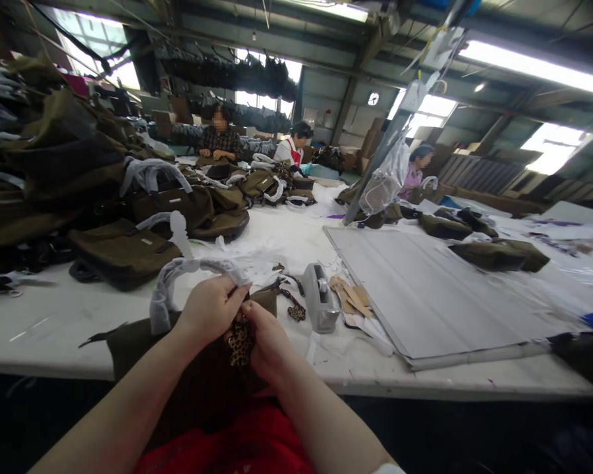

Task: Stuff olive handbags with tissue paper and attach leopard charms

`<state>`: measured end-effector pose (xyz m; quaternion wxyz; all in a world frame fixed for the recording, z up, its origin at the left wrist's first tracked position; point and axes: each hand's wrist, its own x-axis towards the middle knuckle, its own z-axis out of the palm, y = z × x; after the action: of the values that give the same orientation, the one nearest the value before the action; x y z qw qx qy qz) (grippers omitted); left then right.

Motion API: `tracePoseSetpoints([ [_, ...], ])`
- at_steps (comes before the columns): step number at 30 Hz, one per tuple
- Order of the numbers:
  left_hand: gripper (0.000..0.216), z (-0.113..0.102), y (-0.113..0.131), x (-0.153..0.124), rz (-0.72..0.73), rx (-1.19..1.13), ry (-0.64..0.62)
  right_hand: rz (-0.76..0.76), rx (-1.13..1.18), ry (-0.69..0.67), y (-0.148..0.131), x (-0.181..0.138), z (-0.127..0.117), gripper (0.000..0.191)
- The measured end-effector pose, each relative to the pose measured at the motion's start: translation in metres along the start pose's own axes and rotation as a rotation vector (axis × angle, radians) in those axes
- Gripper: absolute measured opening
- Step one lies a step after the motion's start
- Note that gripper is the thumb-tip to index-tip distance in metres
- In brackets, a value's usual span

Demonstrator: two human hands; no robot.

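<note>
Both hands meet at the near edge of the desk [49,329], closed on a small leopard-print tag [239,343]: the left hand [212,308] has its grip curled shut over the top of the tag, and the right hand [265,339] pinches it from the other side, fingers folded in, so the two hands touch. The tag hangs against the front of an olive bag [138,345] that lies at the desk edge under the forearms, its handle [178,276] wrapped in white film and arching up just behind the left hand. A second leopard tag [296,311] lies on the desk just right of the hands, with dark cords beside it. Next to that stands a grey tape dispenser [320,296], and tan card slips [352,299] lie against it on the right. Beyond those, a large grey board [425,289] lies flat with olive bags past its far edge. To the left, a heap of bags [103,197] with wrapped handles is piled high. At the far side of the desk three people [291,148] sit working among more bags, well apart from the hands.
</note>
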<state>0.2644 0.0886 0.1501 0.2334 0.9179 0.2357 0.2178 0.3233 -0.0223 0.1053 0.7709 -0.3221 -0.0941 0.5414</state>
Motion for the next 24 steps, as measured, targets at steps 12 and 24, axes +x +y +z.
tracePoseSetpoints([
  [12,0.034,0.037,0.002,-0.034,-0.041,-0.369,0.247,-0.119,0.17,0.229,0.011,0.004,-0.005,0.01],
  [24,0.041,0.053,-0.005,-0.028,-0.373,-0.973,0.121,0.04,0.052,0.024,-0.012,0.003,-0.025,0.022],
])
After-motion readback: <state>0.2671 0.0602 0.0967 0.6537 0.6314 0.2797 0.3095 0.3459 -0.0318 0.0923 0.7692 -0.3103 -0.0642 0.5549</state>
